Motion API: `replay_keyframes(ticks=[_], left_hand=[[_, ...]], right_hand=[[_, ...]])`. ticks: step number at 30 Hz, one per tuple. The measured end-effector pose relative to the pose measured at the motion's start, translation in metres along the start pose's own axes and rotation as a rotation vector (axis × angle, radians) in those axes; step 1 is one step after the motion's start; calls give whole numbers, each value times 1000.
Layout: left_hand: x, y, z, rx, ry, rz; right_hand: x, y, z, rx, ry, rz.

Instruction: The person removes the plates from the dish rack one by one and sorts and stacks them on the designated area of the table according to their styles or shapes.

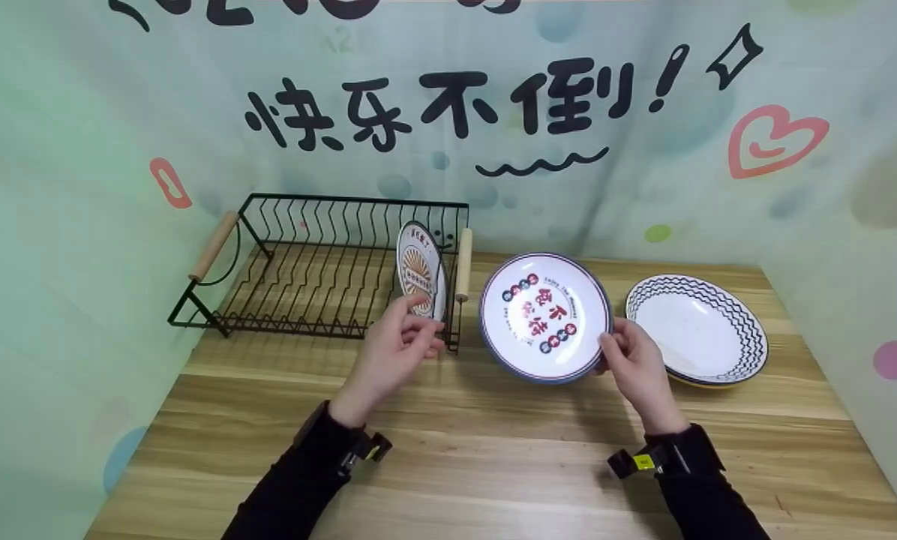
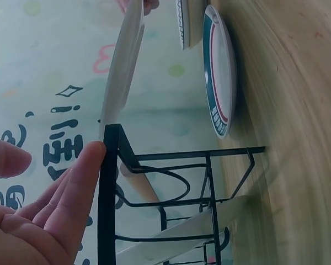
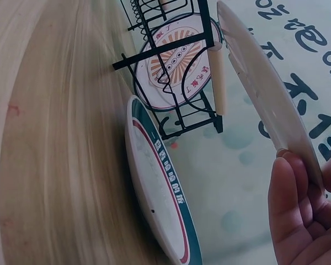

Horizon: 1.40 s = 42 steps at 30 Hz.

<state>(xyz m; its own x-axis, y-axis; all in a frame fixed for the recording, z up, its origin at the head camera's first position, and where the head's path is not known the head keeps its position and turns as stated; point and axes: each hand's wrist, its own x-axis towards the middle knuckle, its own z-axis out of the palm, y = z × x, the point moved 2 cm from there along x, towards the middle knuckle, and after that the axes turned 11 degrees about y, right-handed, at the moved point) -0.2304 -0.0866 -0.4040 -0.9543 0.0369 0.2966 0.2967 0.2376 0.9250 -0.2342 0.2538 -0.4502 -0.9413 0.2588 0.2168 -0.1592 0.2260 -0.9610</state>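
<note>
Blue-rimmed plate point(image 1: 544, 316) with red lettering is held up off the table point(image 1: 493, 465), tilted face toward the camera, just right of the rack. Right hand point(image 1: 636, 369) pinches its lower right rim, thumb in front, fingers behind. Right wrist view shows that plate edge-on point(image 3: 265, 83), with fingers point(image 3: 289, 204) curled against its back.

Left hand point(image 1: 392, 352) is open, fingers relaxed, holding nothing; fingertips sit at the near right corner of the black wire dish rack point(image 1: 321, 262). Left wrist view confirms it: a fingertip point(image 2: 91, 157) touches the rack's black corner post point(image 2: 107, 187).

One sunburst-pattern plate point(image 1: 421, 271) stands upright in the rack's right end slots; right wrist view shows its face point(image 3: 174, 61) through the wires.

Head view shows a zigzag-rimmed plate point(image 1: 696, 328) lying on the table far right, stacked on something with only a yellowish edge visible. Wrist views reveal a green-and-red-rimmed plate point(image 3: 160, 187) lying on the table under the held one, hidden in the head view
</note>
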Motion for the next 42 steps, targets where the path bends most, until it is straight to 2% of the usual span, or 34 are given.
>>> replay_keyframes(ticks=[9, 18, 27, 42], left_hand=[[2, 2, -5, 49, 20, 32], [6, 7, -14, 116, 51, 123], [9, 12, -22, 117, 69, 63], [21, 12, -33, 216, 96, 80]], right_hand=[[2, 5, -2, -39, -4, 32], [5, 10, -2, -70, -7, 61], [9, 17, -4, -104, -22, 70], [11, 22, -8, -179, -45, 112]])
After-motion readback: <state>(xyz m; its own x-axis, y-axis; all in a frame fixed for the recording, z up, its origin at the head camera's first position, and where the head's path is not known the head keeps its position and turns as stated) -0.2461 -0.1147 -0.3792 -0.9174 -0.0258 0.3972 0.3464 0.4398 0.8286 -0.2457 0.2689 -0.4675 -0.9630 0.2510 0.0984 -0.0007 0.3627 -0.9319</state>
